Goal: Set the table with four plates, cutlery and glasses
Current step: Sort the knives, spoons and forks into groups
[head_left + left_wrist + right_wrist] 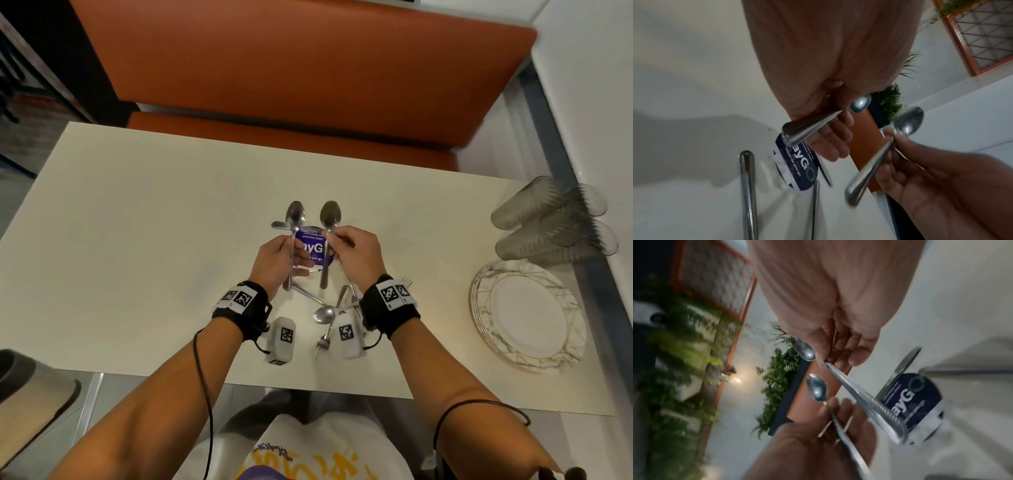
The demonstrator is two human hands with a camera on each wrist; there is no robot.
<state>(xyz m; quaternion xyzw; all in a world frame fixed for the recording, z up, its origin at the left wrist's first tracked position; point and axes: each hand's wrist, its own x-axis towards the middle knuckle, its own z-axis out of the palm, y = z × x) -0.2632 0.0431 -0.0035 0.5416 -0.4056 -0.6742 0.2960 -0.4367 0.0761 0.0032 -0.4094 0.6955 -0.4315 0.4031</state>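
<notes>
Over the middle of the white table (137, 222) I hold two steel spoons upright, bowls pointing away from me. My left hand (278, 256) pinches the left spoon (295, 214) by its handle, and that handle (809, 128) crosses the fingers in the left wrist view. My right hand (357, 251) pinches the right spoon (330, 213) the same way (859, 395). Loose cutlery (327, 313), with a spoon and forks, lies just below my hands. A stack of gold-veined plates (527, 317) sits at the right edge, with ribbed glasses (551, 219) lying behind it.
A round purple sticker (313, 247) marks the table under my hands, and a knife (279, 225) lies beside it. An orange bench (291, 68) runs along the far side. The table's left half is bare. A grey seat (30, 387) shows at the near left.
</notes>
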